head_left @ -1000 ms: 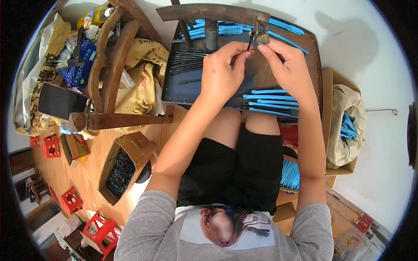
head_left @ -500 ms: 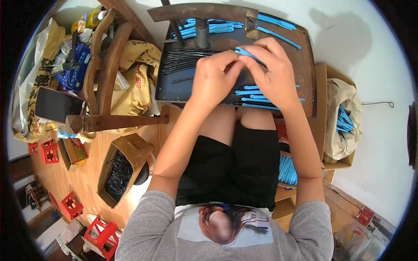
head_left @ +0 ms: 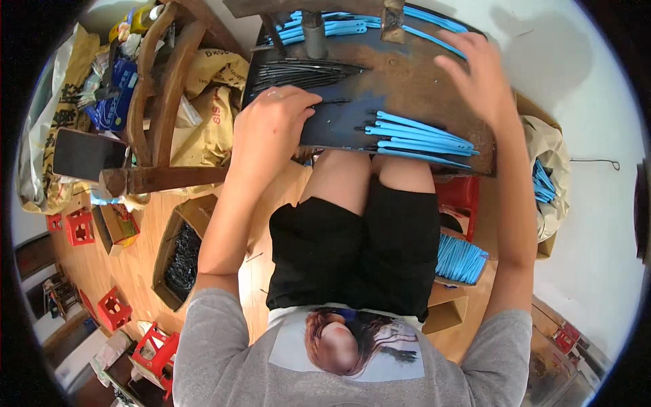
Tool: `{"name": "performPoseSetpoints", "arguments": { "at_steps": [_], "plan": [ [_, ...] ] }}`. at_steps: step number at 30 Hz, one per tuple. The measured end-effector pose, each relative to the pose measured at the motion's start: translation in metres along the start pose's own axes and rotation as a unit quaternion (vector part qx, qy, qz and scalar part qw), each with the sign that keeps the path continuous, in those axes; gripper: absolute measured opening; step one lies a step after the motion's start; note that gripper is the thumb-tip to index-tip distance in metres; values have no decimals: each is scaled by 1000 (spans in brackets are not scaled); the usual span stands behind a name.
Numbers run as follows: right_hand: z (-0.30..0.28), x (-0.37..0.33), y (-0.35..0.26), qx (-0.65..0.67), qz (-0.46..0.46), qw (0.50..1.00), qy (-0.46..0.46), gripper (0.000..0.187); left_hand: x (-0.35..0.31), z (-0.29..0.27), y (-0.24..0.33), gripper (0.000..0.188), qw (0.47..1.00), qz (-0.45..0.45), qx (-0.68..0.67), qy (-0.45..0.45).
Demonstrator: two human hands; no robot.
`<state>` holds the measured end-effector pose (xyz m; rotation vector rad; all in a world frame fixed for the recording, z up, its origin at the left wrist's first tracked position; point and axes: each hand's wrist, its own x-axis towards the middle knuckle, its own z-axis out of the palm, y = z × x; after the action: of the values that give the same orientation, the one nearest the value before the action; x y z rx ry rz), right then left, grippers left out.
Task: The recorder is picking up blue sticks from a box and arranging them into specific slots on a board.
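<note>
My left hand (head_left: 274, 129) is over the left of the dark worktable, thumb and fingertips closed on a thin black stick (head_left: 337, 102) that juts out to the right. Just beyond it lies a bundle of similar black sticks (head_left: 305, 72). My right hand (head_left: 478, 78) hovers at the far right with thumb and fingers apart, holding nothing. Its fingertips are close to a long blue plastic strip (head_left: 424, 35); whether they touch it I cannot tell. Between me and the table's middle, several blue strips with black ends (head_left: 424, 136) lie in a loose fan.
A metal bar on a post (head_left: 314, 37) crosses the table's far side, with more blue strips (head_left: 332, 28) beneath. To the right, a paper-lined carton (head_left: 549, 217) holds blue pieces. A carton of black pieces (head_left: 182, 261) and a wooden chair (head_left: 163, 178) are at left.
My hands have parted, and the blue piece they held together is out of them. The left has moved left to a black stick; the right has swung out toward the far blue strips.
</note>
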<state>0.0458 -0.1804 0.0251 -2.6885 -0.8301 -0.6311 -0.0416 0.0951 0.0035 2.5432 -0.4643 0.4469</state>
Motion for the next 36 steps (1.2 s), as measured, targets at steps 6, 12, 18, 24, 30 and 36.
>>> {"name": "performPoseSetpoints", "arguments": {
  "at_steps": [6,12,18,24,30,36],
  "plan": [
    [14,-2,45,-64,96,991,-65,24,9,8,-2,14,1000,9,15,-21],
    [-2,-12,34,122,117,985,33,19,18,12,17,12,985,-39,-147,76],
    [-41,-13,1,499,291,763,289,21,33,30,38,11,926,-74,-332,162],
    [-60,-29,-23,302,262,840,367,23,48,49,43,11,912,-80,-368,161],
    [-33,-13,-64,221,155,963,-23,18,52,53,40,10,913,-51,-367,173],
    [-12,-12,-55,297,35,947,113,17,55,52,62,11,920,-37,-366,132]
  ]
}}
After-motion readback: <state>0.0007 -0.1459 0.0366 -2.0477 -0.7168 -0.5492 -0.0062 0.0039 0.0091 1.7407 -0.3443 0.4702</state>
